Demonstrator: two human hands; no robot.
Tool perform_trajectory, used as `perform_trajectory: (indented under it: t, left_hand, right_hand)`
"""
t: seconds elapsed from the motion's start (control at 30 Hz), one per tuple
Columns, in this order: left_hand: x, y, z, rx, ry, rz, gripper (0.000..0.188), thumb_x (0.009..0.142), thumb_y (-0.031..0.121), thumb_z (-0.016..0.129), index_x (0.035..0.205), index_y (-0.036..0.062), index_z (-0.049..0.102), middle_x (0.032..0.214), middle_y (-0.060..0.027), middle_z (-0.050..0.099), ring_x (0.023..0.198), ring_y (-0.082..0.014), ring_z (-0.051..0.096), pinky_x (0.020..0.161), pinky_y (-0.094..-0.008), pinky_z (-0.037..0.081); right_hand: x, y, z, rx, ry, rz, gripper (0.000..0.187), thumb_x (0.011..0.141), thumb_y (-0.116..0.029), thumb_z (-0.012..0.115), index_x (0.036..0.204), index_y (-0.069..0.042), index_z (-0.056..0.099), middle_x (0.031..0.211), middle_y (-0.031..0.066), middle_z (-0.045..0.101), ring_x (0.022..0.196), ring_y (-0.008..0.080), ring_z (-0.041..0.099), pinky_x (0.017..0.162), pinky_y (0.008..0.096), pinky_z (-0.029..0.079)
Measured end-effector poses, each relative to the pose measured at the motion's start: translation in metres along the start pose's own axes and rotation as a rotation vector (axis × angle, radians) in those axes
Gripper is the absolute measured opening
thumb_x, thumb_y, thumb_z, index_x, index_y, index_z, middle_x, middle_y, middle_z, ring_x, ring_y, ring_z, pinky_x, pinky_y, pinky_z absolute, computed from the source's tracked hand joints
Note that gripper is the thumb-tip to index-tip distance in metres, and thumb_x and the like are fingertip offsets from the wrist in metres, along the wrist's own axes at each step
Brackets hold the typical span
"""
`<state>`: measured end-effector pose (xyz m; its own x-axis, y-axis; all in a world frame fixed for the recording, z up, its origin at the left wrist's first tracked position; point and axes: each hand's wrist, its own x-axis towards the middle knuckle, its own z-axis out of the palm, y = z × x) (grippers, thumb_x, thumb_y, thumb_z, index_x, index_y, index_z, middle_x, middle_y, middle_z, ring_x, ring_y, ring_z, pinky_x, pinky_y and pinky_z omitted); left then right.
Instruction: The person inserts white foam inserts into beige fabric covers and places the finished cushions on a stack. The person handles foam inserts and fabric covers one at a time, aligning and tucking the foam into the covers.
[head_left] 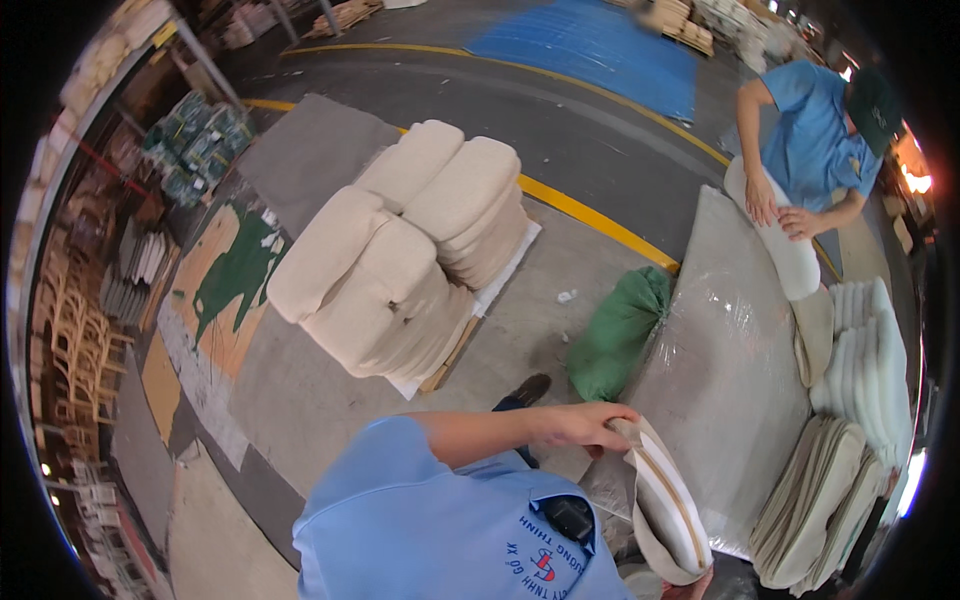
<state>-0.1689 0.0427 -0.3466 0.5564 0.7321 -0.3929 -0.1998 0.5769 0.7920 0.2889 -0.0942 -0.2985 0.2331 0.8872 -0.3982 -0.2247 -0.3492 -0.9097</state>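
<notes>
My left hand (597,425) is closed on the upper end of a beige cushion cover (652,525). The cover's long side opening gapes, with a zipper along its edge and white padding showing inside. At the lower end of the cover, my right hand (690,586) is only partly in view; its fingers curl round the cover's edge. The cushion stands beside a table wrapped in clear plastic (740,350). Across the table, a co-worker in a blue shirt (812,140) presses both hands on a white foam pad (775,230), beside a beige cover (815,335).
Folded beige covers (812,500) and stacked white pads (860,370) lie at the right. A green sack (620,335) leans against the table. To the left, beige cushions (390,260) are piled on a pallet. Wooden chair frames (85,335) stand at far left.
</notes>
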Motion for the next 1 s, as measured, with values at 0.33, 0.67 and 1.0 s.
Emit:
perform_trajectory:
  t: [0.33,0.67,1.0]
  left_hand:
    - [-0.063,-0.073,-0.034,0.578,0.401,0.241,0.069,0.096,0.033,0.077,0.151,-0.0008,0.052,0.133,-0.0233,0.071,0.108,-0.0331,0.073,0.098,-0.0433,0.056]
    - [-0.255,-0.138,-0.128,-0.290,1.066,0.229,0.081,0.103,0.052,0.071,0.160,0.0009,0.043,0.115,-0.0017,0.065,0.093,-0.0117,0.055,0.074,-0.0294,0.046]
    - [-0.447,-0.126,-0.217,-0.495,1.625,0.613,0.077,0.109,0.041,0.066,0.164,-0.0008,0.032,0.159,-0.0174,0.051,0.146,-0.0269,0.049,0.122,-0.0405,0.040]
  right_hand:
    - [0.072,0.038,0.048,-0.308,-0.290,0.070,0.076,0.091,-0.011,0.079,0.158,-0.006,0.045,0.146,0.0150,0.060,0.128,0.0282,0.064,0.106,0.0395,0.054]
    - [0.110,0.071,0.318,-0.401,-0.649,-0.003,0.069,0.083,0.004,0.072,0.149,-0.003,0.052,0.134,0.0096,0.065,0.120,0.0229,0.064,0.103,0.0356,0.052]
    - [0.052,0.114,0.717,-0.474,-1.170,-0.187,0.069,0.085,-0.002,0.078,0.150,-0.003,0.054,0.131,0.0079,0.066,0.113,0.0183,0.064,0.100,0.0328,0.051]
